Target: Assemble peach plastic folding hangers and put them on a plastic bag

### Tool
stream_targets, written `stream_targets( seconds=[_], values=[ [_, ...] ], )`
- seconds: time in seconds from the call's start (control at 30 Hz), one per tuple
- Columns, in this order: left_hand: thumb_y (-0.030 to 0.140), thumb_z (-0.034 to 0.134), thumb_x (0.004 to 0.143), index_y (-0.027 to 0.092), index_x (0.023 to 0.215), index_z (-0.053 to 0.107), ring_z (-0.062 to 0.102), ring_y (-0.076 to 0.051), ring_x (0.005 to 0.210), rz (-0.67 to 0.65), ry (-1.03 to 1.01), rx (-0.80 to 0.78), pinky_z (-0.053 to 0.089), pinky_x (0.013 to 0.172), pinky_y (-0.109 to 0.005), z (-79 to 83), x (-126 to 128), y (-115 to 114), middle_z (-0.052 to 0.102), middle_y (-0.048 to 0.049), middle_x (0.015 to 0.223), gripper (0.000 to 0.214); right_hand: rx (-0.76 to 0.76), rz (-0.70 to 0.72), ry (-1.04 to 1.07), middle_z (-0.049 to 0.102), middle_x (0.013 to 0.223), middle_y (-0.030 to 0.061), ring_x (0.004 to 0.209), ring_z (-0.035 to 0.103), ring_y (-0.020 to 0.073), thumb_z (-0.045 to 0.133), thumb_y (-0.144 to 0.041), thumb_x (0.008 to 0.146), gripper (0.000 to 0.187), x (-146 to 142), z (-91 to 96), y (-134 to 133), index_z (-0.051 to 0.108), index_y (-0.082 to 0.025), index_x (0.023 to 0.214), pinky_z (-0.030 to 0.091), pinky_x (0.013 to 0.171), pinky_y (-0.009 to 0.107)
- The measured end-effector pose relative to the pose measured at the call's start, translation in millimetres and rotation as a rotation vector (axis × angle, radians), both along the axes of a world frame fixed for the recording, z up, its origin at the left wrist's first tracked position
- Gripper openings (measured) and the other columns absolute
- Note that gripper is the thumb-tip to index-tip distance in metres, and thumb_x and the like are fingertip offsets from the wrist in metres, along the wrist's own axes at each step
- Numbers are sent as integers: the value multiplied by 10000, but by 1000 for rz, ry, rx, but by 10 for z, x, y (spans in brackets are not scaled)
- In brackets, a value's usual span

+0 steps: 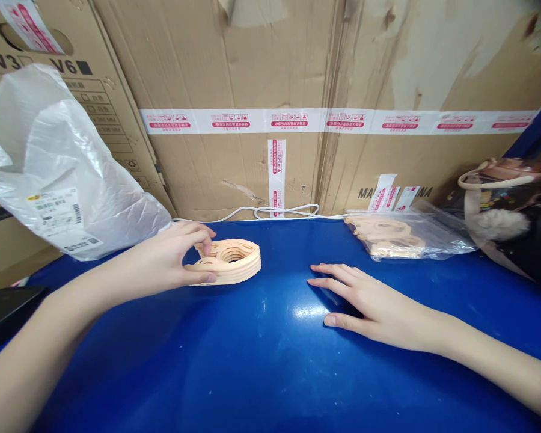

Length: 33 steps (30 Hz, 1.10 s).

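Observation:
A neat stack of flat, peach-coloured plastic pieces lies on the blue table, left of the middle. Each piece has a pointed oval outline with openings in it; they look like folded travel hangers, though I cannot be sure. My left hand grips the stack's left end, thumb on the near side and fingers on the far side, and hides that end. My right hand rests palm down on or just over the table, fingers spread and holding nothing, well to the right of the stack.
A clear plastic bag with similar peach pieces lies at the back right, beside a dark bag with a fluffy pompom. A white mailer bag leans at the left. Cardboard boxes wall off the blue table's back edge, where a white cable runs.

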<state>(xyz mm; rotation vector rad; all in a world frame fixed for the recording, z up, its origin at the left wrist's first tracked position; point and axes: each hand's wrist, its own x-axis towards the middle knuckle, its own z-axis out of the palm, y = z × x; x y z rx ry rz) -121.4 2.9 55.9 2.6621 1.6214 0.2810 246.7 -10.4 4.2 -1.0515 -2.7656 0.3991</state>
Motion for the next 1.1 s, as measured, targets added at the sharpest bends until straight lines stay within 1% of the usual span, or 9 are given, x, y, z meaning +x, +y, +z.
stream_targets(
  seconds=[0.1,0.2,0.37,0.57,0.7,0.8,0.9,1.0,1.1],
  values=[
    [628,608,791,245,916,609,497,-295,1037,36,104,43,432,846,-398,51,-26,-64,593,-39,1032,403,4,1,10,375,1522,106,1396,327,301,451,-569,930,589,4,-1,-1,450,-250,1425,310,1114,534],
    [610,570,828,255,963,657,497,-261,978,39,155,58,414,829,-362,60,-51,-93,586,-7,979,389,6,2,18,381,1518,104,1391,337,300,457,-565,929,585,9,-3,1,452,-255,1424,317,1111,526],
    [497,646,795,240,949,698,527,-257,940,69,129,-117,390,822,-346,8,-160,22,629,-31,969,304,25,-3,-3,382,1518,101,1388,344,287,447,-581,926,599,11,-3,-4,454,-246,1424,326,1114,498],
    [530,580,811,222,924,690,594,-232,926,58,52,-268,431,800,-290,19,-193,71,665,-41,1016,346,39,-4,-37,368,1528,97,1395,334,277,416,-595,933,612,1,4,-8,441,-241,1432,318,1124,488],
    [510,573,802,216,883,699,607,-240,930,66,17,-296,435,812,-288,19,-173,66,683,-46,1003,330,49,-4,-57,359,1533,92,1402,323,264,397,-604,937,621,1,-2,-7,430,-239,1439,319,1126,476],
    [527,594,791,220,885,701,609,-240,938,82,-2,-299,435,816,-282,31,-176,52,685,-36,1013,338,54,-5,-62,358,1534,91,1400,326,265,394,-606,937,621,3,-7,-6,433,-239,1437,322,1124,476],
    [612,588,786,224,915,693,616,-236,898,158,-46,-286,443,776,-269,91,-223,27,699,-19,987,422,54,-4,-56,357,1536,88,1401,324,267,399,-604,936,620,4,-9,-5,432,-243,1438,320,1126,476],
    [639,504,838,214,985,666,617,-226,871,253,-141,-179,453,753,-268,138,-320,49,708,-14,988,477,53,-4,-52,361,1535,89,1400,327,268,399,-603,936,619,1,-4,-2,438,-240,1436,321,1126,472],
    [599,525,833,189,1086,636,615,-250,971,236,-175,-76,453,858,-320,80,-398,149,693,-48,1105,494,53,-4,-61,362,1533,94,1398,331,265,390,-606,938,624,-4,2,0,437,-233,1437,322,1127,468]
  ],
)
